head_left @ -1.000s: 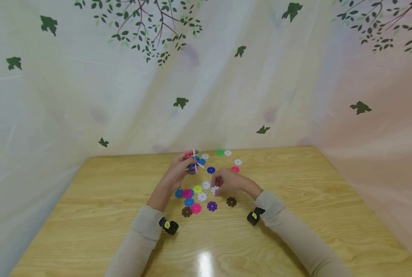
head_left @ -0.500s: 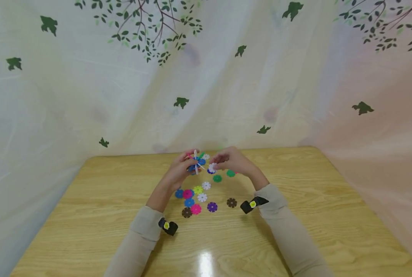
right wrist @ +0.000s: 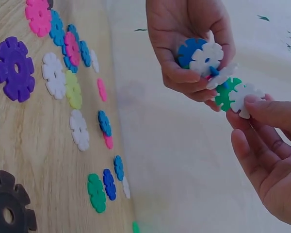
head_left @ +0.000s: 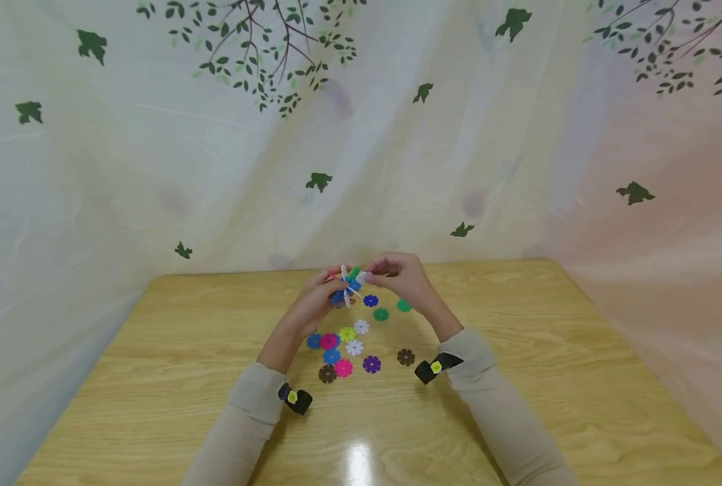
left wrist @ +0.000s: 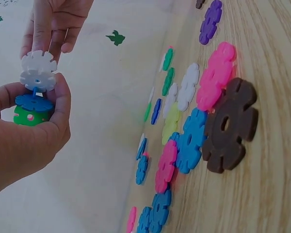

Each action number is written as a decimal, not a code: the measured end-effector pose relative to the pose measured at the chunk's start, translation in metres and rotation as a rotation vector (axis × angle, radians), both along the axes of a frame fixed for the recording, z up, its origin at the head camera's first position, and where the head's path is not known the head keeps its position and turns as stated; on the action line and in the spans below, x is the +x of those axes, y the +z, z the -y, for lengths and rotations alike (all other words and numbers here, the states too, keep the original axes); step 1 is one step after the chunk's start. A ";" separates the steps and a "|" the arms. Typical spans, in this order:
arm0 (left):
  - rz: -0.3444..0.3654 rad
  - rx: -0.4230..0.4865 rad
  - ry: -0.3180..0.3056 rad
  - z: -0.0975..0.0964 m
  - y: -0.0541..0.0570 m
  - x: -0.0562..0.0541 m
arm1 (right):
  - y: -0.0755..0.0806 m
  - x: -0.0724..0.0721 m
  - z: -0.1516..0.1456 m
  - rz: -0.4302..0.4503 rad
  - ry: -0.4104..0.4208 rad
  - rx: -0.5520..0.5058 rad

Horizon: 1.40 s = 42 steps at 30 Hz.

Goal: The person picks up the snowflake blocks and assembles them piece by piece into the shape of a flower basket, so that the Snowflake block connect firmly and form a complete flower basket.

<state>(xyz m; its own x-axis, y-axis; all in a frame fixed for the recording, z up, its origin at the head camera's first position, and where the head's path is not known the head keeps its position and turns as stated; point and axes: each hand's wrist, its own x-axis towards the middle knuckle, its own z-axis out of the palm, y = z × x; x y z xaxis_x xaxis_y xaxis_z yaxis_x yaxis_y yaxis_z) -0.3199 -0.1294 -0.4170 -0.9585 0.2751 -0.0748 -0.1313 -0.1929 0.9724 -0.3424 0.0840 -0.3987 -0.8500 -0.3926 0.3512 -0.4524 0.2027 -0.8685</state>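
Disc cluster (right wrist: pixel 213 56), held above the surface (head_left: pixel 154 378) beyond the purple disc (head_left: pixel 368 366), would likely be worked best with the left hand (head_left: pixel 309 304), fingers curled round it, bracing firmly while the right hand (head_left: pixel 405 280), fingers pinching a white disc (right wrist: pixel 240 99) at the cluster's green piece (right wrist: pixel 224 96), aligns notch with notch before pressing evenly. It looks spiky, blue, white and green rounds crossing at differing angles, rims cut by short, narrow notches.
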 end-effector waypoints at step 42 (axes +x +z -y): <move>0.052 0.091 0.111 -0.004 0.014 0.011 | -0.003 0.008 0.009 -0.037 0.060 -0.151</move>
<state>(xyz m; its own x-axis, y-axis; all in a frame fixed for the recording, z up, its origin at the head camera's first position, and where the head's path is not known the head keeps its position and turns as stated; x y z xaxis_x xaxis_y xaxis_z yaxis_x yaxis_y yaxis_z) -0.3092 -0.1252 -0.4027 -0.9789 0.1759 -0.1044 -0.1538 -0.2963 0.9426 -0.3342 0.0748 -0.4021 -0.8118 -0.3829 0.4409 -0.4922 0.0423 -0.8695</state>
